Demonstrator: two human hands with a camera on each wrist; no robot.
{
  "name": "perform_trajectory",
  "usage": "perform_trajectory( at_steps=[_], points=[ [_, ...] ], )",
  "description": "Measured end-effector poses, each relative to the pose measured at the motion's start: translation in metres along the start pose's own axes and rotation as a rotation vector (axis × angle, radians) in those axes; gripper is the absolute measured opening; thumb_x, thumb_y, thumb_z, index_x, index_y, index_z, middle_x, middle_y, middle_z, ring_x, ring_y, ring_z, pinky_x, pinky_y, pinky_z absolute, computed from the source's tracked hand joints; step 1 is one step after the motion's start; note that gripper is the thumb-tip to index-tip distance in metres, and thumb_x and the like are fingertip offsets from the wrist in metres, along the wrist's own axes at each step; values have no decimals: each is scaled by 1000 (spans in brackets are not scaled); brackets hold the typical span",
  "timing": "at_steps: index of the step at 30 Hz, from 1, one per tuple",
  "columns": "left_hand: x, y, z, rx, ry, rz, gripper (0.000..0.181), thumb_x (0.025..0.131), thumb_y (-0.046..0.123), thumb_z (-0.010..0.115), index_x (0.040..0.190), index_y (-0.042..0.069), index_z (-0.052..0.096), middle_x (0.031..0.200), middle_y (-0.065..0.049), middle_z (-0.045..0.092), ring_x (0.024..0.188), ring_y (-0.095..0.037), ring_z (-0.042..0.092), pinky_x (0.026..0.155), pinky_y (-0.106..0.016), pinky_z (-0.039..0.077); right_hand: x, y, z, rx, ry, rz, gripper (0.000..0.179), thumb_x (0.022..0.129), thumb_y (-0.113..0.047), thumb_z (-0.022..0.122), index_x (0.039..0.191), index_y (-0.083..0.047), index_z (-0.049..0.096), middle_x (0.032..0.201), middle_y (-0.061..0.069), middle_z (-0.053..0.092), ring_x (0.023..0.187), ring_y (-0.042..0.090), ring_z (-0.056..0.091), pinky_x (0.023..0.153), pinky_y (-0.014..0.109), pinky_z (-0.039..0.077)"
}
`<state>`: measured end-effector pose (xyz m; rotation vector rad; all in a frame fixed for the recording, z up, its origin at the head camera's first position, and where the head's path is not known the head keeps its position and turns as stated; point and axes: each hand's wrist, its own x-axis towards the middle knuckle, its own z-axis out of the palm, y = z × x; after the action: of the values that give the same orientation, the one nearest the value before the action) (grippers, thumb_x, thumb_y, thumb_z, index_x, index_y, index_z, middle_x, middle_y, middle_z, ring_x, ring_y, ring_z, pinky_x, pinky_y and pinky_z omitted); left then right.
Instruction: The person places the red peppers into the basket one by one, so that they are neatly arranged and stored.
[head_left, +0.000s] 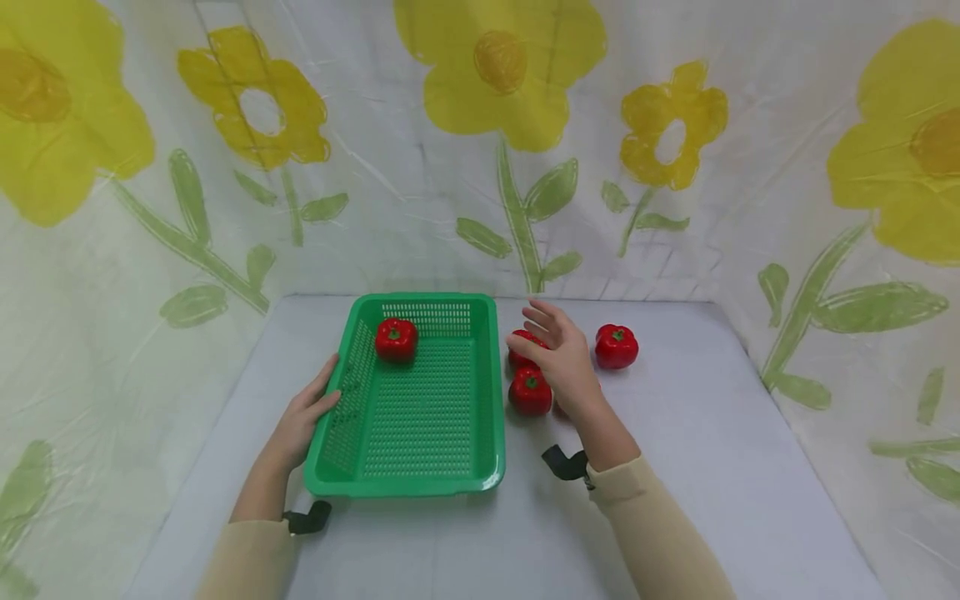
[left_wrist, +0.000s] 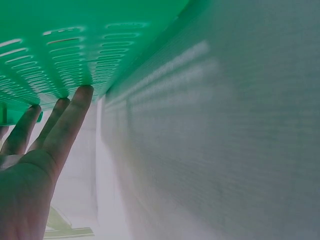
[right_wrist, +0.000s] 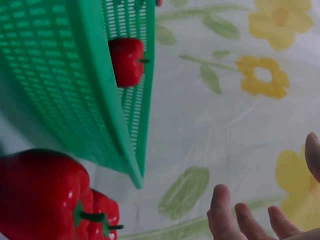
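Note:
A green plastic basket [head_left: 420, 487] stands on the table, with one red bell pepper [head_left: 396, 340] in its far left corner. My left hand [head_left: 303, 421] holds the basket's left side, thumb over the rim, and its fingers [left_wrist: 70, 122] lie against the slotted outer wall. Above the peppers right of the basket, my right hand [head_left: 562, 358] hovers empty, its fingers apart and loosely bent. Below it are a front bell pepper [head_left: 530, 392] and one behind [head_left: 517, 357], partly covered by the hand. Another pepper [head_left: 562, 410] is mostly hidden under the wrist.
A separate bell pepper [head_left: 617, 347] sits to the right of my right hand. The white table [head_left: 690, 467] ends at the back against a curtain [head_left: 390, 208] painted with yellow flowers, which also hangs along both sides. Dark wrist-worn pieces [head_left: 564, 463] show at both wrists.

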<state>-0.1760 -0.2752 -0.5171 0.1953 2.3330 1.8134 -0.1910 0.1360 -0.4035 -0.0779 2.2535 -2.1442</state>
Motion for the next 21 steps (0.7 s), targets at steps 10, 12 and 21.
perform_trajectory(
  at_steps=[10,12,21],
  points=[
    [-2,0,0,-2,11,-7,60,109,35,43,162,37,15,170,3,7,157,-33,4,120,-63,18,-1,1,-18,-18,49,-5,69,89,-31,80,149,-29,46,150,-4,52,139,20,49,105,42,52],
    [-3,0,0,-3,9,-6,60,109,34,43,162,36,14,171,3,6,157,-34,3,120,-64,17,-3,0,-20,-26,61,-3,69,89,-31,80,149,-29,47,151,-4,52,140,20,49,105,41,51],
    [-1,1,1,-1,8,-2,60,109,35,43,162,37,15,170,2,7,156,-34,8,119,-58,23,-8,-2,-36,-83,113,7,70,90,-35,78,151,-30,44,152,-3,50,142,21,48,108,43,49]
  ],
)
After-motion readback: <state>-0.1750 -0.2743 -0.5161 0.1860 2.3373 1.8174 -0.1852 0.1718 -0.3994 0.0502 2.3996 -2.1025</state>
